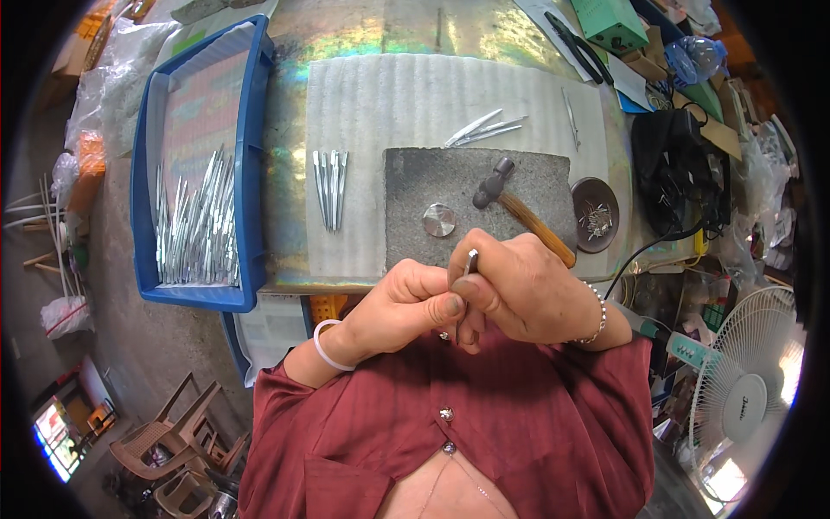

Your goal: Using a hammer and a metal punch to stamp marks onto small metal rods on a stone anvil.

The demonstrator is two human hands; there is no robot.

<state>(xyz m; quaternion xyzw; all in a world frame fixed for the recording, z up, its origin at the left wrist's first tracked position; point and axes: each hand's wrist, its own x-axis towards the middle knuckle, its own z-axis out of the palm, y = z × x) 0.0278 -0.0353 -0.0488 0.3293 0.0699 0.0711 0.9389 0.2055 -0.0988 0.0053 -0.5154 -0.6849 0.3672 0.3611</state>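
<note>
Just past the table's near edge, my left hand [393, 310] and my right hand [527, 290] meet in front of my chest. Both are closed on one narrow metal strip [471, 262], held upright, its shiny end poking out above my fingers. Most of the strip is covered by fingers. Beyond the hands lies a dark grey stone block [413, 183], carrying a round metal disc [439, 220] and a wooden-handled hammer [529, 220]. To its right a brown dish [590, 188] contains tiny metal pins [596, 221]. Several slim metal strips [330, 190] lie in a row at its left.
A blue tray [258, 147] at the left holds a heap of metal strips [199, 229]. More strips [484, 128] rest behind the block on a white foam sheet [372, 99]. Black-handled pliers [581, 50] and a green box [612, 24] occupy the far right; a fan [742, 406] stands nearer.
</note>
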